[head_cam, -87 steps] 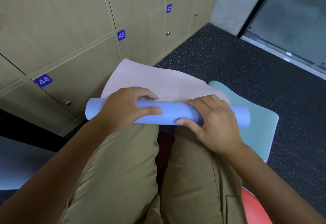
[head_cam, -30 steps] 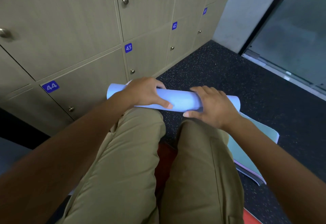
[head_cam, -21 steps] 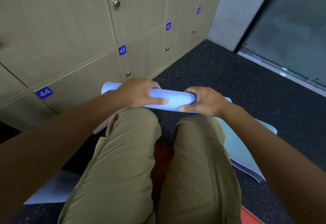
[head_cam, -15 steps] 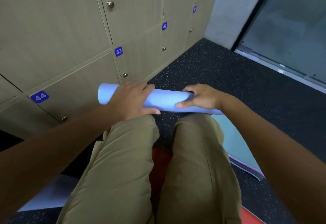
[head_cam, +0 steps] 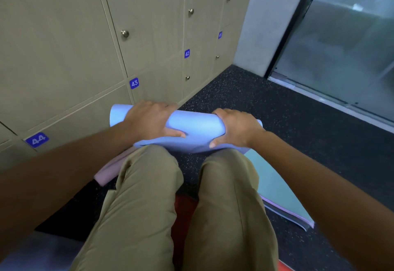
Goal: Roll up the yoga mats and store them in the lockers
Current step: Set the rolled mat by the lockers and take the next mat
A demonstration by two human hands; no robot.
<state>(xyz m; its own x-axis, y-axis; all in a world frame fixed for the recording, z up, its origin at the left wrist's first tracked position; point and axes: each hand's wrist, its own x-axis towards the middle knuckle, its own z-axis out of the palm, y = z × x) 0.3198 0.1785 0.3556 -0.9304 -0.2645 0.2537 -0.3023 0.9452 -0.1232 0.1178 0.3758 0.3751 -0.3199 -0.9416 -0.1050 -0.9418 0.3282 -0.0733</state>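
Observation:
A rolled blue yoga mat (head_cam: 198, 128) lies across in front of my knees, just short of the lockers (head_cam: 64, 57). My left hand (head_cam: 149, 119) grips its left part, fingers over the top and thumb along the near side. My right hand (head_cam: 236, 128) grips its right part the same way. The roll's loose edge bulges toward my knees between the hands. A teal mat (head_cam: 275, 187) lies flat on the floor at my right, with a lilac edge under it. A pink mat (head_cam: 110, 168) shows by my left knee.
Closed beige locker doors numbered 44 (head_cam: 37, 139), 43 (head_cam: 134, 83) and 42 (head_cam: 187, 53) line the left wall, each with a small knob. Dark speckled floor (head_cam: 298, 121) stretches right to a glass door (head_cam: 351, 47). Something red (head_cam: 183, 211) lies under my legs.
The pink mat's flat stretch has been rolled into the blue roll. The roll has moved forward toward the lockers and is thicker, and both hands have kept their hold on it.

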